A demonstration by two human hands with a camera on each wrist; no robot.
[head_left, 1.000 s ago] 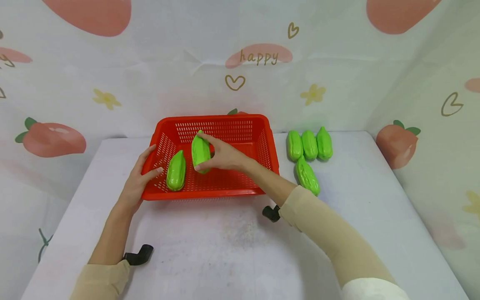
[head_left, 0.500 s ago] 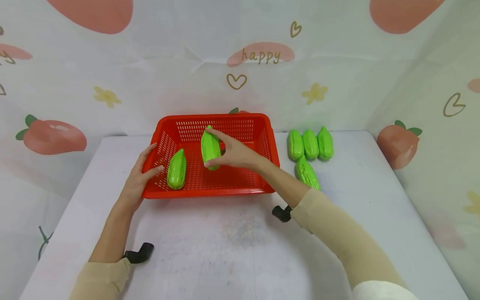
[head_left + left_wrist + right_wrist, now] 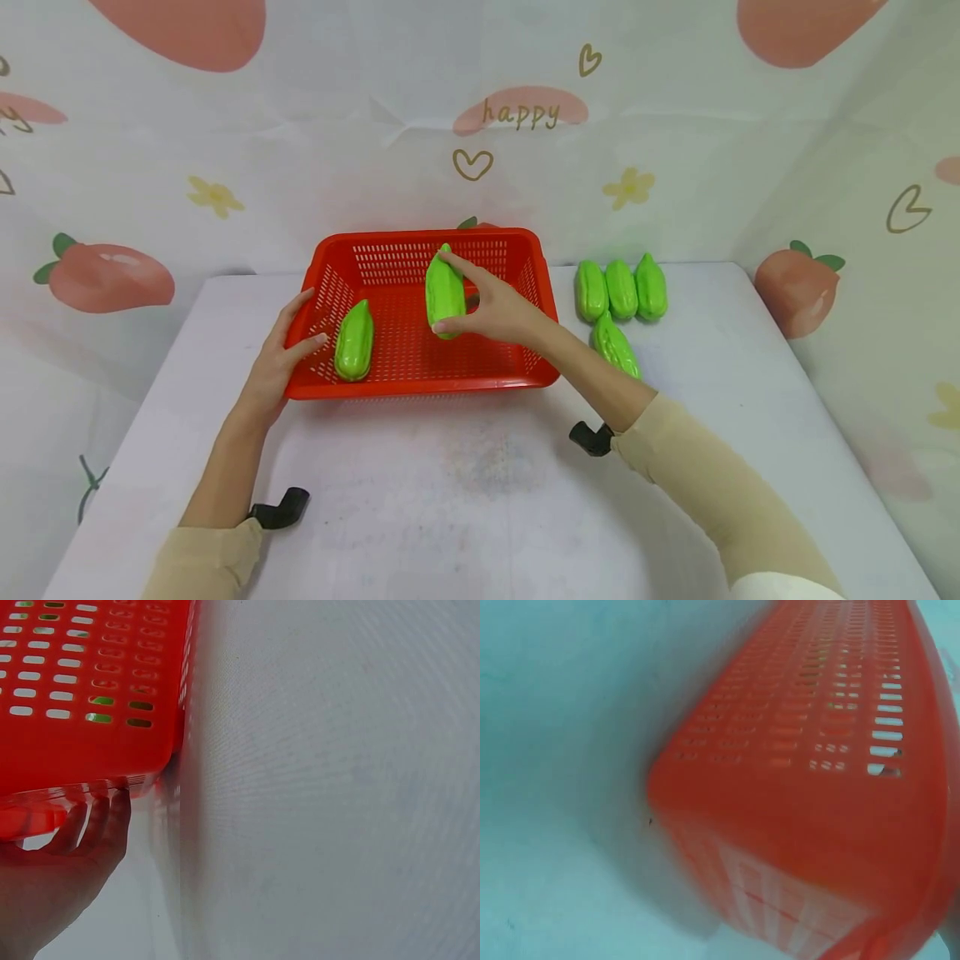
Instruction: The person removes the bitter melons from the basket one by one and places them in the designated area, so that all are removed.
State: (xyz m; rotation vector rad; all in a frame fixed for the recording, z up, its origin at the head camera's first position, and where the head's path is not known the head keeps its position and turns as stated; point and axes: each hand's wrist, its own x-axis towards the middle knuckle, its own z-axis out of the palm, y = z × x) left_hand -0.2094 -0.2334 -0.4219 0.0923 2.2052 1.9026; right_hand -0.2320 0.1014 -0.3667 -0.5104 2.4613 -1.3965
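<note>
A red slotted plastic basket stands at the back of the table, and my left hand grips its left rim, thumb inside and fingers outside. In the left wrist view the fingers reach along the basket's end wall. My right hand pinches a glossy, ridged green fruit with a pointed tip, holding it upright over the middle of the basket. Another such fruit lies inside at the left. The right wrist view shows the basket's outer wall; the held fruit is hidden there.
Several more green fruits lie right of the basket: a row of three and one slanted fruit in front, partly behind my right forearm. A patterned cloth hangs right behind the basket. The white table extends in front.
My right hand has carried the green fruit rightward, from beside the other fruit to the middle of the basket, and slightly farther back. The left hand and basket stay where they were.
</note>
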